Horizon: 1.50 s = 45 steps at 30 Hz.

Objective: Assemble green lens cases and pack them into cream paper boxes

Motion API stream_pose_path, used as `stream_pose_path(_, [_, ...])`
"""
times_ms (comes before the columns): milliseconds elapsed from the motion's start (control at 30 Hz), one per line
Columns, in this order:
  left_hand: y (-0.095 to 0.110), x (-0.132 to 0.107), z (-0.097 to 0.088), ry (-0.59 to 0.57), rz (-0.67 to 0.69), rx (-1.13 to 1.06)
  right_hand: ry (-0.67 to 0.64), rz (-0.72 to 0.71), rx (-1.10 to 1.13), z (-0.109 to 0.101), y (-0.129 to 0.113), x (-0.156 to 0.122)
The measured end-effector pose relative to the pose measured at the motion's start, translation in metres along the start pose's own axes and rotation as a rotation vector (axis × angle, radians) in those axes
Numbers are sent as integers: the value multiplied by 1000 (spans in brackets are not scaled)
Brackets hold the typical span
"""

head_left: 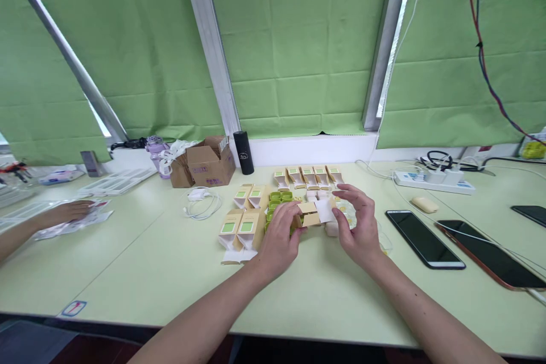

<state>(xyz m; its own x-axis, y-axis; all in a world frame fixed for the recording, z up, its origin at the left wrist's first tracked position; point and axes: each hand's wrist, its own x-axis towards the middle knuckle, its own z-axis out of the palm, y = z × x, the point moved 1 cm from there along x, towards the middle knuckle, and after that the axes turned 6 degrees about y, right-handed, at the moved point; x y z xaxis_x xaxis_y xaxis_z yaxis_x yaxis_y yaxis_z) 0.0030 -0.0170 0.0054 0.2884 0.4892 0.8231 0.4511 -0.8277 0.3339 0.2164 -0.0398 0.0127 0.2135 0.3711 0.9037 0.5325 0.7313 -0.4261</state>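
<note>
My left hand (279, 236) is closed around a small cardboard carton (310, 215) held on its side above the table, its end flaps folded out. At its right end, the thumb and fingers of my right hand (360, 224) hold the white inner flap. Under and behind the carton are green cups (275, 199), partly hidden by my left hand. To the left stand several matching cartons (251, 226) with green labels and open ends. A row of more cartons (307, 176) stands farther back. Pale pink pieces (313, 195) and clear plastic packs (347, 210) lie near my right hand.
At right lie a white phone (426, 239), an orange-edged phone (490, 253), a beige mouse (425, 204) and a power strip (435, 182) with cables. Behind are a brown box (209, 165), a black bottle (243, 152) and a white cable (202, 205). Another person's hand (70, 213) rests far left.
</note>
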Motion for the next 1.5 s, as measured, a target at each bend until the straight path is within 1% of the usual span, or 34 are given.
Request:
stream_pose_path(100, [1, 1, 0, -2, 21, 20, 5, -112, -127, -3, 2, 4])
stream_pose_path(167, [2, 1, 0, -13, 34, 16, -16, -175, -167, -3, 2, 3])
stream_pose_path(267, [2, 1, -1, -33, 24, -1, -65, -234, -153, -1, 2, -1])
stream_pose_path(400, [1, -1, -1, -59, -9, 3, -119, -269, -146, 1, 4, -5])
stream_pose_path(567, [-2, -3, 0, -88, -17, 21, -164, -290, -132, 1, 4, -6])
stream_pose_path(767, [-2, -3, 0, -79, -39, 25, -284, -331, -175, 4, -2, -7])
stream_pose_path(867, [-2, -3, 0, -74, -78, 9, -293, -304, -145, 3, -5, -6])
stream_pose_path(1000, [-1, -2, -1, -95, -167, -11, -283, -263, -78, 1, -11, -3])
stream_pose_path(1100, [0, -2, -2, -105, -198, -19, -296, -256, -59, 0, -13, -1])
stream_pose_path(1267, [0, -2, -2, -87, -191, -25, -356, -270, -73, 0, -13, -2])
stream_pose_path(1400, [0, -2, -2, -88, -162, -39, -412, -298, -179, 2, -11, -4])
stream_pose_path(1500, [1, -2, -2, -91, -117, -35, -418, -323, -270, 5, -10, -6])
